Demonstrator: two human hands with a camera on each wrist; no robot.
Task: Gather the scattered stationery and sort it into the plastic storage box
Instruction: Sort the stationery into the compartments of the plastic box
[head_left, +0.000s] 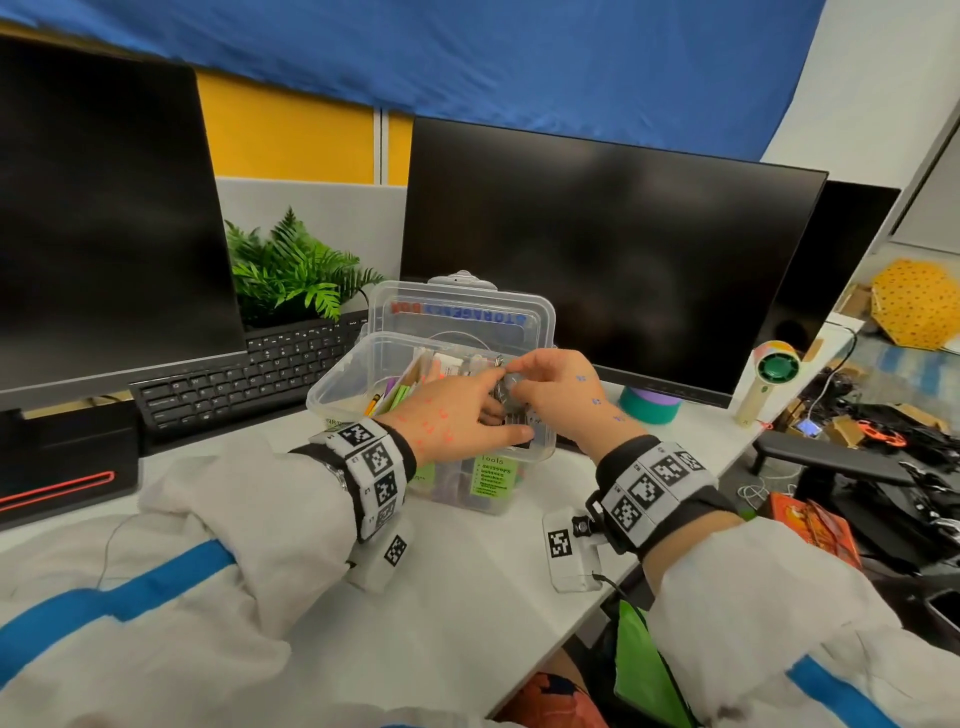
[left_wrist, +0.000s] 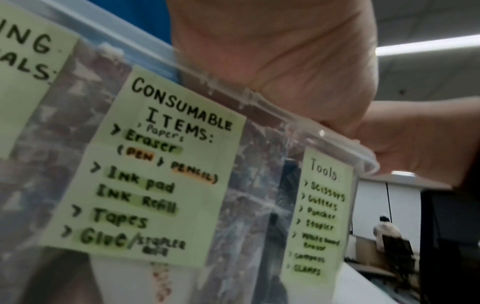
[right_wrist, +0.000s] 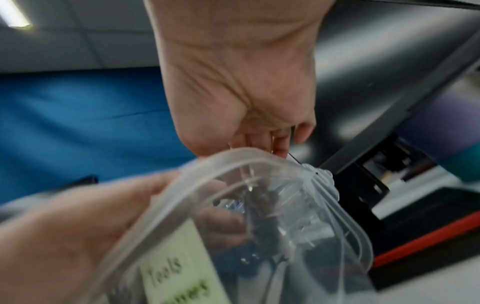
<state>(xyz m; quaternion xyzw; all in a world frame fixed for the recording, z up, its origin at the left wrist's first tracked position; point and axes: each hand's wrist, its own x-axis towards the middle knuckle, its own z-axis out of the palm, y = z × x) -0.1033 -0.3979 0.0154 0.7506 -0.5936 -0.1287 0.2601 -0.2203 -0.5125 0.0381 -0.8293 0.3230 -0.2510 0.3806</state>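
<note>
Both hands meet over the storage box at its Tools end: right hand pinches a small metal item (identity unclear), left hand curled on the rim. Lower it straight into that section — steady the box, clear the divider.

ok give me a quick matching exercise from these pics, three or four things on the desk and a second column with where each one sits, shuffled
Things:
1. fern plant
2. keyboard
3. tape rolls
4. handheld fan

Places:
A. right of the storage box, under the middle monitor's lower edge
B. near the desk's right edge
C. between the two big monitors, behind the box
D. left of the box, below the left monitor

Pairs: 1-C, 2-D, 3-A, 4-B
</note>
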